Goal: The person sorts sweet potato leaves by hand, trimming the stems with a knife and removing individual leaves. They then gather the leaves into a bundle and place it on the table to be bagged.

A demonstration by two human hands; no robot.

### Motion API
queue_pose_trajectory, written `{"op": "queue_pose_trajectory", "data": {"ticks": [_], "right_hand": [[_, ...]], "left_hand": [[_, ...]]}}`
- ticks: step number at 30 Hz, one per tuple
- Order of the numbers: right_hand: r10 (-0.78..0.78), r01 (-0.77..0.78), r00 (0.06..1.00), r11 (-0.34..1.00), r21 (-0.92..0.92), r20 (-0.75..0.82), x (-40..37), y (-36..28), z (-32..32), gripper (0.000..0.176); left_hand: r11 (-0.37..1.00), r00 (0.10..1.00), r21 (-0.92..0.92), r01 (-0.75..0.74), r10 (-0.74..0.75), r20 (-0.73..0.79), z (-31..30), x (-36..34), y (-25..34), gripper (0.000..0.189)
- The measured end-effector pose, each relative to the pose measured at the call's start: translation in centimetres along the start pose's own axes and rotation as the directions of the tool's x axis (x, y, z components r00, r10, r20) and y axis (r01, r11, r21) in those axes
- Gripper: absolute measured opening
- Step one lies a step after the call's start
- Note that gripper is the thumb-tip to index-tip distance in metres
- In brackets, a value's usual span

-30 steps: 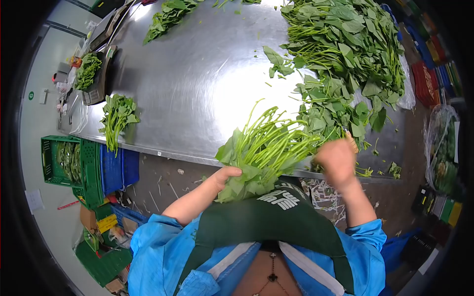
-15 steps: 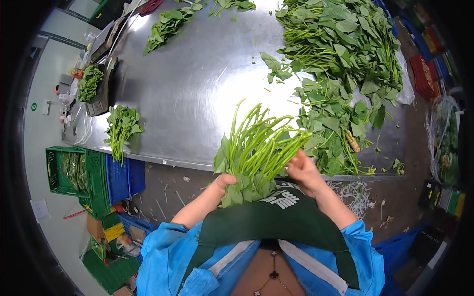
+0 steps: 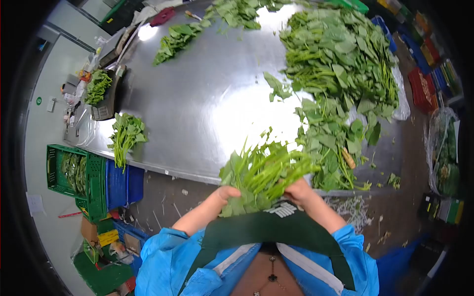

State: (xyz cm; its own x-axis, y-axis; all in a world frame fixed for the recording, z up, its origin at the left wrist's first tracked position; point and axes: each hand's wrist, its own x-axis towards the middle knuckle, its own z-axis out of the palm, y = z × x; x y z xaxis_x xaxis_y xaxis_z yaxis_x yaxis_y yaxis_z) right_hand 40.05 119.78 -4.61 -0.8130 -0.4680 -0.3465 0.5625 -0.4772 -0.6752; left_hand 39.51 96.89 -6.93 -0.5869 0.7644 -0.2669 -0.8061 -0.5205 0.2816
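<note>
In front of my apron I hold a bunch of leafy greens [image 3: 266, 170] with long green stems, at the near edge of the metal table. My left hand [image 3: 228, 193] is closed around the leafy left side of the bunch. Against its right side, my right hand [image 3: 297, 191] grips the stems, its fingers partly hidden behind them. The stems are smeared by motion. Just beyond my right hand, loose greens [image 3: 326, 130] spread from a large heap of greens [image 3: 340, 54] on the table.
A small bunch [image 3: 128, 135] lies near the table's left edge, beside a scale [image 3: 106, 109] with greens on it. More bunches [image 3: 180, 39] lie at the far side. Green crates [image 3: 94, 177] and blue crates [image 3: 117, 182] stand at the left. Scraps litter the floor.
The bunch and my right hand are lower and nearer my body, and the stems spread lower, toward the right. The camera view has tilted slightly, showing more of the table's far side.
</note>
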Motion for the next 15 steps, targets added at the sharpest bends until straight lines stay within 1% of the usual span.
{"op": "queue_pose_trajectory", "data": {"ticks": [1, 2, 3, 5, 6, 8, 9, 11, 12, 13, 15], "right_hand": [[-0.036, 0.032, 0.999, 0.994, -0.100, -0.041, 0.2, -0.1, 0.6, 0.047], [-0.112, 0.092, 0.993, 0.940, -0.328, -0.044, 0.3, -0.5, 0.7, 0.042], [-0.160, 0.115, 0.983, 0.918, -0.381, -0.087, 0.0, -1.5, 1.8, 0.034], [-0.283, 0.187, 0.957, 0.767, -0.613, -0.063, -0.3, -2.2, 1.9, 0.028], [-0.298, 0.204, 0.953, 0.757, -0.621, -0.051, -0.6, -2.1, 1.3, 0.028], [-0.249, 0.159, 0.967, 0.734, -0.660, -0.044, -1.1, -1.6, -0.1, 0.026], [-0.260, 0.172, 0.965, 0.726, -0.666, -0.035, -1.2, -1.7, -0.2, 0.026], [-0.344, 0.220, 0.939, 0.646, -0.731, -0.021, -1.8, -1.8, -0.3, 0.026], [-0.319, 0.176, 0.946, 0.652, -0.738, -0.056, -1.9, -1.7, -0.5, 0.025], [-0.333, 0.187, 0.942, 0.644, -0.742, -0.052, -2.0, -1.6, -0.8, 0.025], [-0.293, 0.236, 0.956, 0.749, -0.619, 0.009, -2.2, -1.2, -1.7, 0.026]], "left_hand": [[1.000, 1.000, 0.003, 0.009, -0.009, -0.011, 0.1, -0.1, 0.1, 0.080], [1.000, 1.000, 0.004, 0.018, -0.018, -0.019, 0.2, -0.1, 0.1, 0.080], [1.000, 0.999, 0.012, 0.024, -0.024, -0.028, 0.4, -0.2, 0.2, 0.080], [0.999, 0.998, 0.008, 0.039, -0.039, -0.050, 0.5, -0.3, 0.2, 0.079], [0.999, 0.997, 0.008, 0.049, -0.049, -0.059, 0.7, -0.4, 0.2, 0.079], [0.998, 0.994, 0.012, 0.067, -0.065, -0.085, 0.9, -0.5, 0.2, 0.079], [0.997, 0.994, 0.027, 0.069, -0.067, -0.088, 1.2, -0.5, 0.2, 0.078], [0.996, 0.993, 0.061, 0.071, -0.065, -0.104, 1.8, -0.4, 0.3, 0.076], [0.995, 0.991, 0.070, 0.076, -0.068, -0.116, 2.1, -0.4, 0.5, 0.075], [0.993, 0.989, 0.081, 0.084, -0.074, -0.125, 2.4, -0.4, 0.6, 0.074], [0.989, 0.987, 0.113, 0.092, -0.076, -0.142, 3.0, -0.4, 0.8, 0.072]]}}
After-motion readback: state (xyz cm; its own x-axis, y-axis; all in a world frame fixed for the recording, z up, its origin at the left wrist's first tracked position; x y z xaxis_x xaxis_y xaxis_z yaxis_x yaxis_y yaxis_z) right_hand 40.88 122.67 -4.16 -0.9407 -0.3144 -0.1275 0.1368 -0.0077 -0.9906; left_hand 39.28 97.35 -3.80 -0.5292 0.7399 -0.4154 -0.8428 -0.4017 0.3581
